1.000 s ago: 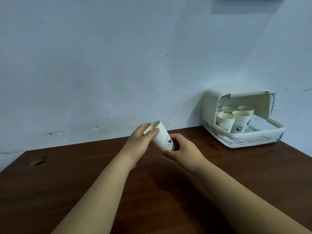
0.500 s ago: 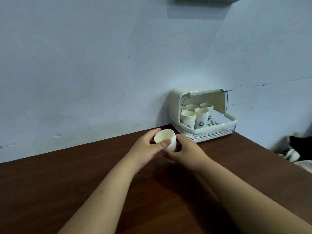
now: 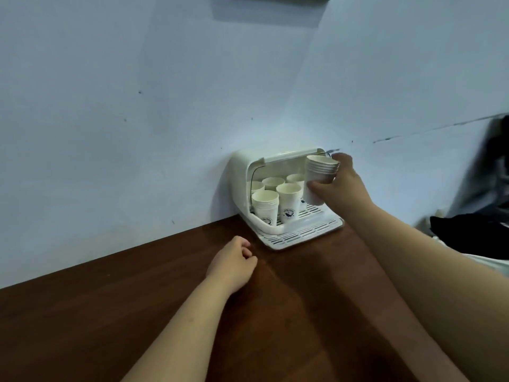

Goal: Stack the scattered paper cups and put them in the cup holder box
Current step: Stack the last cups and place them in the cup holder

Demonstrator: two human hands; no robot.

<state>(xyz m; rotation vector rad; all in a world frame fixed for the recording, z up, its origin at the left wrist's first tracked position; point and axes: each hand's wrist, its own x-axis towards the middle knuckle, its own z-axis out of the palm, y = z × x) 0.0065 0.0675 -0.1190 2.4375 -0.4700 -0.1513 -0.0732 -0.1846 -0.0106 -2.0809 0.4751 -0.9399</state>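
While a person's left hand lies loosely curled and empty on the dark brown wooden table, the open cream plastic cup holder box holds white paper cup stacks, and the outstretched right hand grips another nested stack upright at its right side.

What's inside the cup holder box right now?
Five upright paper cups show inside the box; the right hand and its held stack cover the right side.

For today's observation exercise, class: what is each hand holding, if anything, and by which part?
The right hand grips a stack of paper cups round its side, below the rims. The left hand holds nothing.
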